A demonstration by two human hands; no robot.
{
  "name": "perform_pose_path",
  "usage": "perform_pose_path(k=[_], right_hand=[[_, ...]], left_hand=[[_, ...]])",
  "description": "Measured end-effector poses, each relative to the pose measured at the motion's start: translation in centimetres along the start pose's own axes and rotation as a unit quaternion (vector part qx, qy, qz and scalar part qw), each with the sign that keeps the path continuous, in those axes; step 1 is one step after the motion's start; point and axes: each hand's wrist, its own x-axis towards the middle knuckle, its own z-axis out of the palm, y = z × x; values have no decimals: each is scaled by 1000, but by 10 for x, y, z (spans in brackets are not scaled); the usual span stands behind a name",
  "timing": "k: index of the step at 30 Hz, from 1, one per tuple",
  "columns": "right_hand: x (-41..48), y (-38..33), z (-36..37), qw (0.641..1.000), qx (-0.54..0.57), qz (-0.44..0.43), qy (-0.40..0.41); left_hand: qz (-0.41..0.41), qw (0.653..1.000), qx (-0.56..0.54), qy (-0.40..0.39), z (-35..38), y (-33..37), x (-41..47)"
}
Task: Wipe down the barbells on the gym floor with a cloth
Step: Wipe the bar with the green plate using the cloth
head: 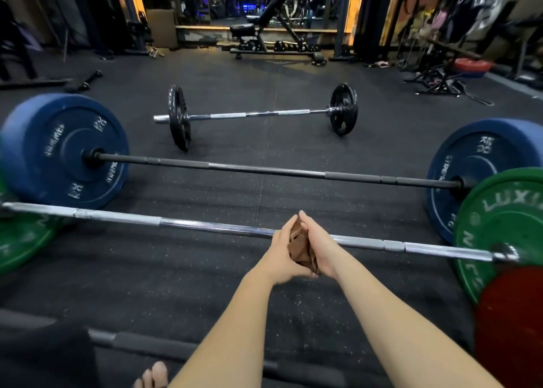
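A: What is nearest?

B: A dark padded bar [152,348] lies across the floor on the near side of the chrome barbell with green rubber plates [205,224], beside a bare foot [154,374]. A red plate [511,323] leans against the near face of that barbell's right-hand green plate.

A: And the hands?

B: Both meet above the middle of the chrome shaft. The left hand [282,255] and right hand [321,249] press palm to palm, fingers closed around a crumpled brown cloth [301,248] held between them. I judge the cloth is being bunched into a pad before it goes onto the shaft; whether it touches the steel I cannot tell.

A: Beyond that barbell?

B: Just past it lies a black barbell with thick blue bumper plates [264,171], roughly parallel. Further still, a slimmer chrome bar with thin black iron plates [258,114]. Laid side by side, they can be wiped one after another.

A: The room?

B: Black speckled rubber floor [205,284], ridged near the chrome barbell. Far behind it stands an adjustable black bench [264,32] before a mirror framed in orange light.
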Motion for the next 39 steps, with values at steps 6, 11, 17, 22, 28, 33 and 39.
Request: perform_pose_path(k=[6,11,17,22,28,33,39], right_hand=[[-1,8,-22,971,-227,34,-71],[27,-7,-41,781,-600,-111,134],[46,29,-73,626,-761,-10,172],[49,7,-69,629,-767,49,113],[47,12,-86,661,-741,4,114],[49,15,-81,657,-744,2,118],[45,18,-83,661,-740,-12,122]], left_hand=[[-14,992,-84,95,21,-30,4],[-128,969,-53,204,34,-26,4],[-178,950,-147,212,64,-18,17],[-205,921,-231,236,96,9,34],[-230,862,-321,317,113,20,42],[-220,855,-269,385,80,9,40],[-242,863,-214,389,38,-22,34]])
